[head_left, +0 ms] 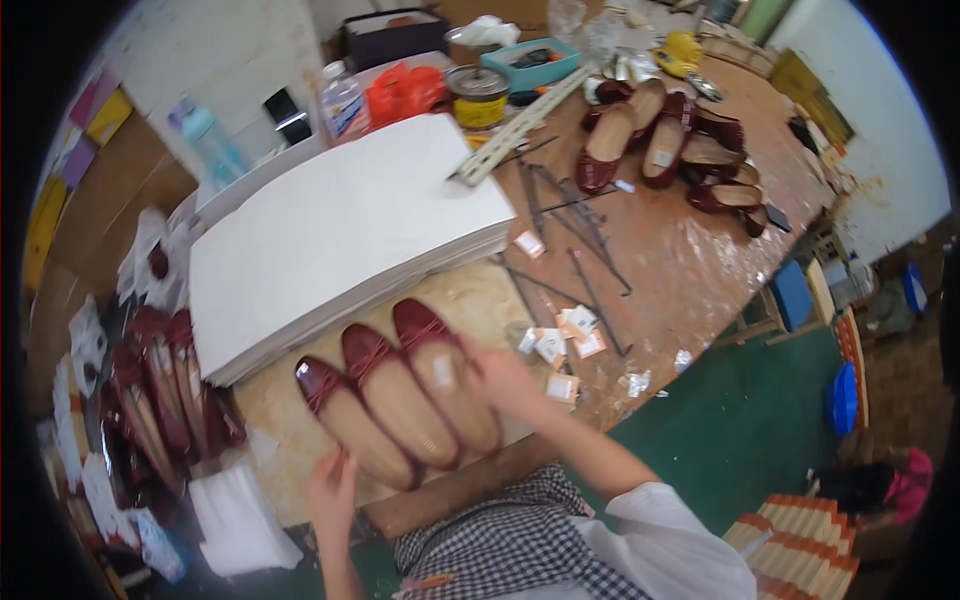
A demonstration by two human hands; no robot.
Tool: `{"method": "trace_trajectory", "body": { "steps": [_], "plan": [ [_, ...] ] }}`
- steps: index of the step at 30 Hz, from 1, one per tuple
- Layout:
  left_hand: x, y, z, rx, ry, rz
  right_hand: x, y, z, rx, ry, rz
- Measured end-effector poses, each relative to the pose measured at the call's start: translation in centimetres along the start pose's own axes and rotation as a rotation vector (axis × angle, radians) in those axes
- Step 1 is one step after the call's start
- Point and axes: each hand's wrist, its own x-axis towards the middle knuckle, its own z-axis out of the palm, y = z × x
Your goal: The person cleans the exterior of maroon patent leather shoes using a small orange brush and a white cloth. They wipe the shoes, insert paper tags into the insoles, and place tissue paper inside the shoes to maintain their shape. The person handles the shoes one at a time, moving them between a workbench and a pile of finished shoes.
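**Lining up three burgundy flats at the near edge of the table**

Working at the near edge, the person has three dark red flat shoes (400, 395) lying side by side, toes pointing far-left, tan insoles up. The right hand (505, 380) rests on the rightmost shoe, grip spread loosely over its heel end rather than closed around it. The left hand (333, 490) sits at the heel of the leftmost shoe, fingers curled at its edge; whether it pinches the shoe or just touches it, I cannot tell.

By my reading the job is mid-way: another batch of red shoes (665, 150) waits far right on the table (680, 260), and more lie heaped at the left (160, 390). A thick stack of white sheets (340, 230) sits just beyond the three shoes, small paper tags (560, 345) scattered to the right.

Motion blur softens both hands, and the left heap is too dark to count.
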Motion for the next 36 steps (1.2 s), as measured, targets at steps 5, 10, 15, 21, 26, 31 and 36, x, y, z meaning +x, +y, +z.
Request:
{"method": "trace_trajectory", "body": {
  "steps": [5, 10, 15, 21, 26, 31, 36],
  "plan": [
    [18.9, 11.1, -2.7, 0.585, 0.463, 0.549, 0.6, -0.9, -3.2, -0.095, -0.134, 0.002],
    [26.6, 9.7, -2.3, 0.66, 0.306, 0.154, -5.3, -1.5, -5.0, 0.264, 0.052, 0.26],
    [20.7, 13.2, 0.3, 0.224, 0.36, 0.555, -5.9, -4.7, -5.4, 0.701, 0.311, 0.244],
    [1.9, 16.2, 3.6, -0.349, -0.261, 1.076, -5.8, -4.6, -4.7, 1.641, -0.13, 0.533],
    [1.4, 12.5, 4.7, -0.265, 0.114, 0.782, -6.2, -7.0, -5.1, 0.613, -0.565, 0.458],
    [4.2, 15.6, 6.7, -0.722, 0.083, 0.228, -5.8, -10.7, -5.4, 0.171, -0.216, -0.208],
    [7.6, 13.5, 8.6, -0.002, -0.286, 0.369, -0.3, -3.0, -8.0, 0.734, 0.042, 0.346]
  ]
}}
